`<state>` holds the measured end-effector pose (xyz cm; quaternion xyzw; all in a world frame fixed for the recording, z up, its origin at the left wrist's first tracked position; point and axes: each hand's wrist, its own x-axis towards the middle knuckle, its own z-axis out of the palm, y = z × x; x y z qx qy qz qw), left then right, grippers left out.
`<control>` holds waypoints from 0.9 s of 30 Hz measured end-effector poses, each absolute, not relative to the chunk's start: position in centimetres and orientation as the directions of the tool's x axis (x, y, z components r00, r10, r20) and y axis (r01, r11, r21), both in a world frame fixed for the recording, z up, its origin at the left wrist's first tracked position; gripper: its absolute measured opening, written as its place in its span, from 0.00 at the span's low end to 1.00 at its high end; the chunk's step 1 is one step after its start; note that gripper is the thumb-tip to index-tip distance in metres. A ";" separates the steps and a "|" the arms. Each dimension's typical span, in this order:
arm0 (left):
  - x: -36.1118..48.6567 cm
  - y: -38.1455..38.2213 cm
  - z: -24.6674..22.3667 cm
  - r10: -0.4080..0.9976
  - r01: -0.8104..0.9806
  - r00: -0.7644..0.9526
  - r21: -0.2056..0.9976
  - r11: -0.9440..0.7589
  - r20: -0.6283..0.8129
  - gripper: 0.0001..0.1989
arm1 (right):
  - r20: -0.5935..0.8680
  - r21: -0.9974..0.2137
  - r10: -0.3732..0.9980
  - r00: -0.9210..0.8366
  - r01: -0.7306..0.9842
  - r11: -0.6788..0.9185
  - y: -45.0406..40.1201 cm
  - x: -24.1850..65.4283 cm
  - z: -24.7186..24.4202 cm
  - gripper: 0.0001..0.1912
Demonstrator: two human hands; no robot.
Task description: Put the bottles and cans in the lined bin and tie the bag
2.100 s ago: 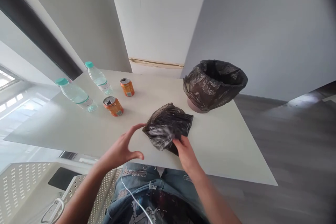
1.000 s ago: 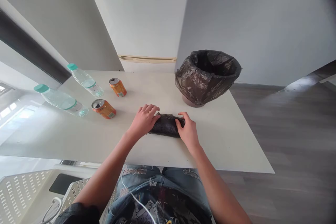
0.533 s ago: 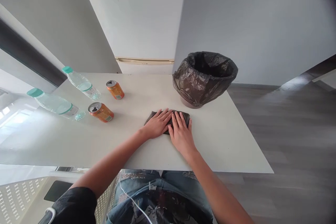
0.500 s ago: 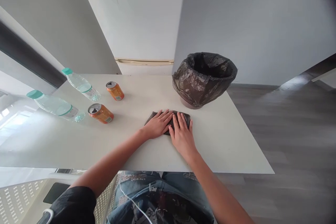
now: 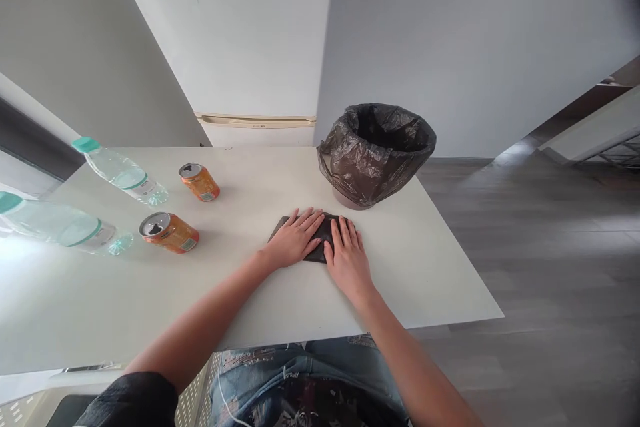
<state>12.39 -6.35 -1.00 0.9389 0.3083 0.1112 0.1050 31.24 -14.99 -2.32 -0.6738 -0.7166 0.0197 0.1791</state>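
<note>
A folded black plastic bag [image 5: 324,232] lies flat on the white table [image 5: 280,180]. My left hand [image 5: 295,239] rests palm down on its left part, fingers stretched out. Pressed on the right part is my right hand [image 5: 347,255], its fingers also extended. The two hands lie side by side with a strip of the black plastic showing between them. Just beyond the right hand stands a bin [image 5: 377,153] lined with a dark, see-through bag, its mouth open.
Two orange cans [image 5: 200,182] [image 5: 170,233] stand on the table to the left. Farther left are two clear bottles with green caps [image 5: 123,173] [image 5: 63,223]. A white fridge [image 5: 240,33] rises behind the table, whose right edge borders the floor.
The camera view has shifted and turned slightly, moving the bottles and cans left in the picture. Both hands still lie on the folded black bag, with little movement.
</note>
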 end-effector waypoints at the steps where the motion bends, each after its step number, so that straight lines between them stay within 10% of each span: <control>1: 12.4 -6.4 -1.0 0.615 0.566 0.774 0.268 -0.780 0.153 0.32 | 0.229 -0.265 0.973 -0.024 0.961 0.086 -15.0 31.2 -2.6 0.31; 13: 12.3 -6.3 -1.6 0.599 0.553 0.786 0.258 -0.792 0.153 0.31 | 0.189 -0.192 0.981 -0.031 0.979 0.068 -15.1 31.0 -2.5 0.31; 20: 13.6 -10.5 2.4 0.600 0.489 0.628 0.348 -0.800 0.496 0.16 | 0.031 -0.192 0.996 0.082 0.979 -0.075 -15.9 32.0 -1.3 0.31; 27: 19.1 -23.7 -2.1 -0.084 -0.215 0.910 0.288 -0.933 0.407 0.11 | -0.007 -0.116 0.950 0.312 0.943 -0.311 -19.7 39.6 -1.6 0.33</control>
